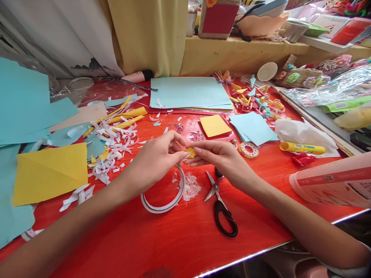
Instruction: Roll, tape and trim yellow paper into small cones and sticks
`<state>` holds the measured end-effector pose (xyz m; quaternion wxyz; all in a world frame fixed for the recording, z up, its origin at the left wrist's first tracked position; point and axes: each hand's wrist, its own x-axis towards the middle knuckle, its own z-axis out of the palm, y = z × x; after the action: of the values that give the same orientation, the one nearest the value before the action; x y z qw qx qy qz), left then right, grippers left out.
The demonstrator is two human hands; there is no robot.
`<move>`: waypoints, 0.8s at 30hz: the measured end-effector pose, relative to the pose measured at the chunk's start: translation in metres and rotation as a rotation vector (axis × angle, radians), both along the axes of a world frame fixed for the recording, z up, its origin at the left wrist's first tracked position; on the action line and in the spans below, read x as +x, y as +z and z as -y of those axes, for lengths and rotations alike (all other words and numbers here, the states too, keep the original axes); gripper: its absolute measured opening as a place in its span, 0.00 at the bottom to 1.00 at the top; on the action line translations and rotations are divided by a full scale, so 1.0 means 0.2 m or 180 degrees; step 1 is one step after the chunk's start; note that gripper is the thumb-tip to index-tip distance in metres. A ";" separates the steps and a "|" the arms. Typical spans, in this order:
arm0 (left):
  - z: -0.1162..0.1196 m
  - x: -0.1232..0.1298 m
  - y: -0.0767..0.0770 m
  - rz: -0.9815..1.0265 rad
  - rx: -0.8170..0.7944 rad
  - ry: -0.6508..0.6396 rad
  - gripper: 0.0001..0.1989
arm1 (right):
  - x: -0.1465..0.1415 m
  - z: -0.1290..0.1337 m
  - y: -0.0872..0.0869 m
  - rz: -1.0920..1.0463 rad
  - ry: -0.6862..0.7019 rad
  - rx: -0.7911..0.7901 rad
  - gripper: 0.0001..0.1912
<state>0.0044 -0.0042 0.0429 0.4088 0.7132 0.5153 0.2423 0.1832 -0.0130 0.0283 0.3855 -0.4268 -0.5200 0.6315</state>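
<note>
A small folded piece of yellow paper (190, 153) is pinched between both hands above the red table. My left hand (160, 156) grips its left side with thumb and fingers, a bit of white showing by the thumb. On the other side my right hand (214, 153) closes on it, partly hiding it. Below lies a roll of double-sided tape (164, 210), next to a patch of white scraps (191, 187). Scissors (222, 208) with black handles rest under my right hand, blades parted.
Yellow squares (215, 126) and light blue squares (253, 128) lie beyond my hands. White paper strips (108, 154) heap at the left. To the right are a small tape roll (248, 150), a glue stick (303, 148) and a tipped plastic cup (330, 179). Folded paper pieces (257, 98) pile behind.
</note>
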 end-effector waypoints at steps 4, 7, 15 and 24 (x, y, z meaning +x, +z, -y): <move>0.00 0.00 0.00 0.0040 -0.0005 0.0032 0.08 | -0.01 0.00 0.00 -0.0024 -0.0013 0.0014 0.12; 0.01 0.01 0.00 0.0056 -0.0014 0.0058 0.08 | -0.01 0.00 0.00 -0.0131 0.0006 0.0025 0.12; 0.02 0.02 0.01 -0.0153 0.0059 0.0107 0.10 | -0.02 0.01 -0.01 -0.0144 -0.0021 0.0063 0.11; 0.01 0.02 -0.01 0.0009 -0.0063 0.0046 0.11 | -0.01 0.02 -0.04 0.0158 -0.0110 0.0622 0.10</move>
<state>0.0078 -0.0068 0.0404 0.4148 0.7051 0.5222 0.2411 0.1804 -0.0165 0.0208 0.4232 -0.4116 -0.5810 0.5603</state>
